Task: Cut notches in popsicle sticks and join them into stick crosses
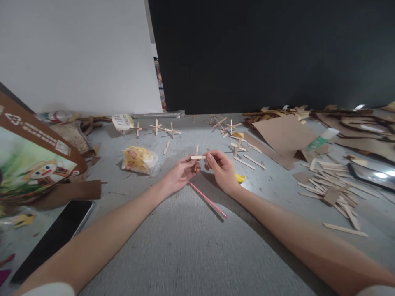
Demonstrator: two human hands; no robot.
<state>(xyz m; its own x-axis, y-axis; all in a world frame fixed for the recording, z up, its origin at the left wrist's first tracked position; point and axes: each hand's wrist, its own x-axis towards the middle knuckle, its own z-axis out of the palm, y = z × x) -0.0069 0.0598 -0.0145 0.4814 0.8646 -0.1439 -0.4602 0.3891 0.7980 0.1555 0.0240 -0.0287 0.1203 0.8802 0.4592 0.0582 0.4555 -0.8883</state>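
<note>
Left fingers (187, 163) and right fingers (211, 158) are pinching crossed craft sticks (196, 157), grey counter (173, 250) stretching nearer past a pink pencil (207, 199).

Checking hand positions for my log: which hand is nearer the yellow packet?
Left. The left hand is to the right of the yellow packet, apart from it; the right hand is farther right.

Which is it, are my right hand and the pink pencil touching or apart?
Apart: the head view shows grey tabletop between the right hand and the pencil.
</note>
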